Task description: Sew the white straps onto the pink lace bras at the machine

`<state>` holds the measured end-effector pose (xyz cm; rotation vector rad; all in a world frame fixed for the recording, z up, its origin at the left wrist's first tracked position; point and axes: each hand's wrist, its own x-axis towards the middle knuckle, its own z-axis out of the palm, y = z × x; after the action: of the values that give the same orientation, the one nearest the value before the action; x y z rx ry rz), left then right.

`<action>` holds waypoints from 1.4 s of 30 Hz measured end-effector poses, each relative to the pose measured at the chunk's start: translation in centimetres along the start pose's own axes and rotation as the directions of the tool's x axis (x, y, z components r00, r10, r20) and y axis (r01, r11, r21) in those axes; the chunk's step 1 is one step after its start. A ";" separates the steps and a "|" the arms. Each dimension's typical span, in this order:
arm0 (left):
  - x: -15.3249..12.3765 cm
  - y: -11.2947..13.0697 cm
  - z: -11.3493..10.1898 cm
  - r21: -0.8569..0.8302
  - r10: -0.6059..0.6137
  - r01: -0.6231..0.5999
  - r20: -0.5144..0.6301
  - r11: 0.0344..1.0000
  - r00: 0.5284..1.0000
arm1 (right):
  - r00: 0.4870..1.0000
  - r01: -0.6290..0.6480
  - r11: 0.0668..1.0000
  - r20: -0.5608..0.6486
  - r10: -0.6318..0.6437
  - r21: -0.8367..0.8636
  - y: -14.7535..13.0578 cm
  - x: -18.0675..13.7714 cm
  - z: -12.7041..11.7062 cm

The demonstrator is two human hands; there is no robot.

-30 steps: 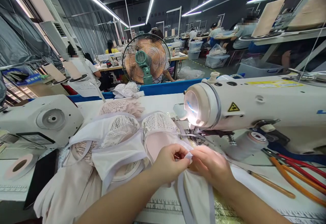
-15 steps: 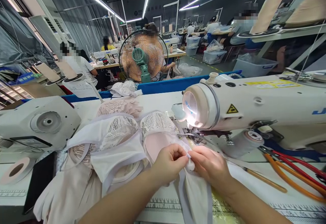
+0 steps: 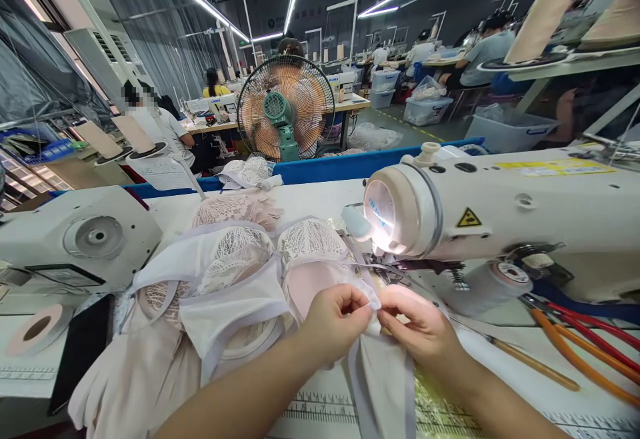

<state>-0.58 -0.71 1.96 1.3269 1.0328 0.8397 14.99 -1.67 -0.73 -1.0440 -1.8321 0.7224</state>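
Note:
My left hand [image 3: 334, 322] and my right hand [image 3: 419, 328] meet just in front of the sewing machine's needle area [image 3: 380, 267]. Both pinch the white elastic edge of a pale pink bra piece [image 3: 385, 376] that hangs down toward me. Fingers of both hands are closed on the fabric. A pile of lace bra cups with white trim [image 3: 235, 272] lies to the left of my hands. The white sewing machine [image 3: 500, 209] stands to the right, its lamp lit.
Orange and red pliers [image 3: 575, 339] lie at the right. A second machine [image 3: 75, 239], a tape roll [image 3: 37, 326] and a dark phone [image 3: 80, 352] are at the left. A fan [image 3: 285, 109] stands behind the table. Other people work at distant tables.
My hands have shifted slightly right and up toward the needle, still pinching the elastic edge. The view has moved a little.

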 end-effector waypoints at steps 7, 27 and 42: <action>0.0 0.1 0.0 -0.017 0.004 -0.004 0.019 1.000 1.000 | 0.989 -0.022 0.990 0.146 0.002 0.138 1.0 0.5 -0.7; -0.1 0.5 -0.2 0.083 0.030 -0.030 -0.002 0.996 1.000 | 0.983 -0.023 0.980 0.185 -0.014 0.199 1.1 0.8 -0.9; 0.0 0.1 -0.2 0.140 0.069 -0.067 -0.012 0.988 0.998 | 0.984 -0.014 0.988 0.178 -0.014 0.153 1.0 0.8 -0.9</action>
<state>-0.75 -0.63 2.09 1.4828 1.0802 0.8428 15.95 -0.41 -0.76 -0.9028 -1.8931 0.9678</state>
